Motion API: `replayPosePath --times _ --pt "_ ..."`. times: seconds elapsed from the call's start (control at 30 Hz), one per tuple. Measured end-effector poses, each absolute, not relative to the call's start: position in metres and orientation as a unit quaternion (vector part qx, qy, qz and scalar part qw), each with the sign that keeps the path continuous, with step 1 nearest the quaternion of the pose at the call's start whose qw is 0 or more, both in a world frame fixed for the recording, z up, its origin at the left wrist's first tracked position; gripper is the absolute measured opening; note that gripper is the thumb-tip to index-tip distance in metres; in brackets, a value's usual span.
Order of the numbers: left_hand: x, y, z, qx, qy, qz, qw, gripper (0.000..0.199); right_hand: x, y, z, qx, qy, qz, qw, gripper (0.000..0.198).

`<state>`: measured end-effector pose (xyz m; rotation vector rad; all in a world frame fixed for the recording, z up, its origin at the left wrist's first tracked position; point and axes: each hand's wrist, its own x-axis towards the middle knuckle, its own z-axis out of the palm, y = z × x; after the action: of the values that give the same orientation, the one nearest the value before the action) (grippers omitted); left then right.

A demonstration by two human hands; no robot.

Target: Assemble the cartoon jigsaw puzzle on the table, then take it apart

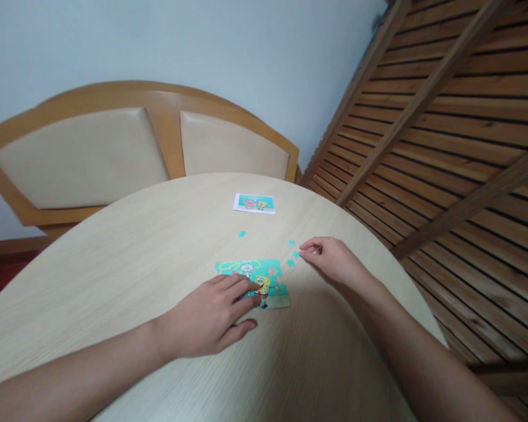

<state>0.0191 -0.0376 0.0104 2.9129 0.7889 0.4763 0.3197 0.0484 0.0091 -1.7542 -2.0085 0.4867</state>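
Note:
A mostly assembled jigsaw puzzle (266, 265) lies flat on the table, turquoise with a yellow square cartoon figure and a pale one. Over its left and lower part rests my left hand (220, 310), palm down with the fingers spread, hiding some of the picture. Small gaps show at the puzzle's right side. To its upper right, my right hand (330, 258) has thumb and forefinger pinched at the edge of a turquoise puzzle piece (296, 254). Two more loose pieces lie close by, one a puzzle piece (291, 242) just above and another puzzle piece (291, 263) just below.
A single loose turquoise piece (242, 234) lies beyond the puzzle. Farther back is a white-bordered picture card (255, 203) with the same cartoon scene. The round wooden table (136, 252) meets a padded bench back (88, 155). A slatted wooden screen (444, 129) stands to the right.

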Motion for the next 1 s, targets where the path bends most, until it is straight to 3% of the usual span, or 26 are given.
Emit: replayPosePath --times 0.6,0.83,1.0 --pt "0.020 -0.038 0.010 0.954 0.263 0.139 0.045 0.032 0.309 0.048 0.010 -0.643 -0.735 0.144 0.160 0.024" --pt "0.020 -0.037 0.010 0.953 0.262 0.148 0.041 0.032 0.309 0.048 0.011 -0.614 -0.699 0.280 0.238 0.014" --pt "0.019 -0.038 0.010 0.953 0.263 0.147 0.041 0.032 0.298 0.043 0.013 -0.554 -0.699 0.359 0.276 0.027"
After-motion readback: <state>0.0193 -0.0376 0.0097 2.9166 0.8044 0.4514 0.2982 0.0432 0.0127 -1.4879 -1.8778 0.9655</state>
